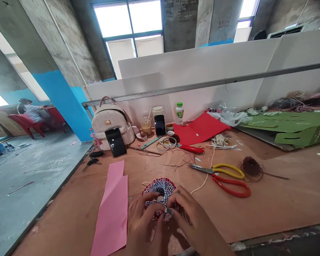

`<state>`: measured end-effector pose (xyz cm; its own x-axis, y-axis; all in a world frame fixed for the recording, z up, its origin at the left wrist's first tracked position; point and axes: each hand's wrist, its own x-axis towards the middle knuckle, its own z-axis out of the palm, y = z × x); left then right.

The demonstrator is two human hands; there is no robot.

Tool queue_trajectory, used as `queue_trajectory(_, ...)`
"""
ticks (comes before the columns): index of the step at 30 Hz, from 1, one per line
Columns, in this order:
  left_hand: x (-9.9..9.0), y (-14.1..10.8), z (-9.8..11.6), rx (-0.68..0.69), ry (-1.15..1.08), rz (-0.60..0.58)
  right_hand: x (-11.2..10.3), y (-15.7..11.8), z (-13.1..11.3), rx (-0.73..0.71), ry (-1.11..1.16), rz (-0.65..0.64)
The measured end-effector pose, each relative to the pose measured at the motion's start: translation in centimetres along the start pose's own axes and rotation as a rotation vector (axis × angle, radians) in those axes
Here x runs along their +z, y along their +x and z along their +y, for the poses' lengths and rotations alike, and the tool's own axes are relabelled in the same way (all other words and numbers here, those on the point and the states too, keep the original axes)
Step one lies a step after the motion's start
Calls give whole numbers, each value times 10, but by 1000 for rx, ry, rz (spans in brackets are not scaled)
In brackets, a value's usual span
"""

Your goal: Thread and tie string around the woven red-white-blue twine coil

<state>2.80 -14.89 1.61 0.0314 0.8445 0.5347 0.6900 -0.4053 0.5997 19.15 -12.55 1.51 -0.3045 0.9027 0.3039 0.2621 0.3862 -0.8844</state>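
A ring-shaped piece of woven cord (161, 185), blue and white with a red outer edge, sits low in the head view between my hands. My left hand (145, 218) is closed on its left and near side, fingers over the top. My right hand (189, 215) pinches at the ring's near right edge, thumb and fingertips meeting those of my left hand. What lies exactly between the fingertips is too small to make out. A cream cord (202, 185) runs from beside my right hand to a cord bundle (220, 140).
Pink paper strips (112, 213) lie left. Scissors with yellow and red handles (208, 170) and a dark brown yarn coil (250, 168) lie right. Behind are a phone (115, 142), backpack (109, 121), upright phone (160, 125), bottle (179, 115), red sheet (200, 129) and green box (290, 129).
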Motion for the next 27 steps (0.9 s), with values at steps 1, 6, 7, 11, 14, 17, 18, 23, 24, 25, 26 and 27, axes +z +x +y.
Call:
queue_trajectory(1, 1, 0, -1, -11, -19, -5, 1, 0, 0, -9, -11, 10)
queue_trajectory(6, 4, -1, -6, -33, -100, -9, 3, 0, 3, -105, -52, 65)
queue_trajectory(7, 4, -1, -6, -44, -111, -11, 3, 0, 3, -114, -53, 69)
queue_trajectory(11, 5, -2, -7, -88, -150, -28, 3, 0, 5, -94, -54, 50)
queue_trajectory(14, 6, -3, -7, -112, -169, -50, 4, 0, 7, -49, -60, 40)
queue_trajectory(17, 7, -4, -8, -124, -161, -68, 5, 0, 7, -31, -82, 55)
queue_trajectory(18, 6, -4, -8, -121, -151, -71, 5, 0, 7, -28, -87, 60)
queue_trajectory(23, 4, -4, -9, -89, -90, -72, 3, -1, 4, -21, -30, 45)
queue_trajectory(24, 4, -4, -9, -84, -84, -76, 3, -2, 3, -18, -10, 36)
queue_trajectory(25, 3, -4, -9, -79, -80, -82, 3, -2, 3, -16, 7, 29)
queue_trajectory(26, 3, -4, -10, -76, -77, -86, 3, -2, 3, -17, 20, 26)
queue_trajectory(27, 4, -4, -10, -74, -72, -88, 4, -2, 4, -21, 29, 25)
